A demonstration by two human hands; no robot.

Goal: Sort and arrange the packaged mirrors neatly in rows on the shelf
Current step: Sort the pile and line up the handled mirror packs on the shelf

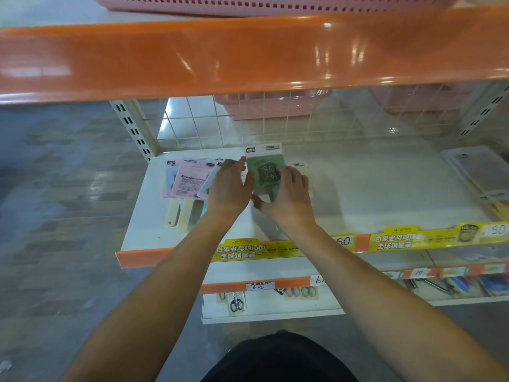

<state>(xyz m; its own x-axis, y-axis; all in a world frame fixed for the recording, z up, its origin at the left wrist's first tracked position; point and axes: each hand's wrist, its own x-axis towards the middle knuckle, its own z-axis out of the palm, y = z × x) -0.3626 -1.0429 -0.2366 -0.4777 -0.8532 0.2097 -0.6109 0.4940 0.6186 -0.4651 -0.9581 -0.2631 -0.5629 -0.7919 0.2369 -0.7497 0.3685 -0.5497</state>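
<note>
Right hand (286,195): grip closed round the green, plastic-wrapped hand mirror with a white header card (264,168); fingers curled over its front face, thumb at its lower left edge near the handle. The mirror is held tilted up, just above the white shelf board with an orange front lip (371,194), near the shelf's middle.

Left hand (228,186): fingers nearly straight, fingertips touching the mirror's left edge; whether it also pinches the pack cannot be told.

Green mirror: squarish face with rounded corners, dark patch bearing pale lettering, small dark logo on the header card. A further pale pack (301,172) lies just behind the right hand, mostly hidden.

Loose fan of pink and pale packaged mirrors (190,177): lying flat on the shelf left of the hands, overlapping one another, printed backs up, cream handles (179,212) pointing toward the front lip.

Yellow price strips (396,239) on the shelf lip. Pink perforated plastic baskets (271,104) behind the wire grid back panel.
</note>
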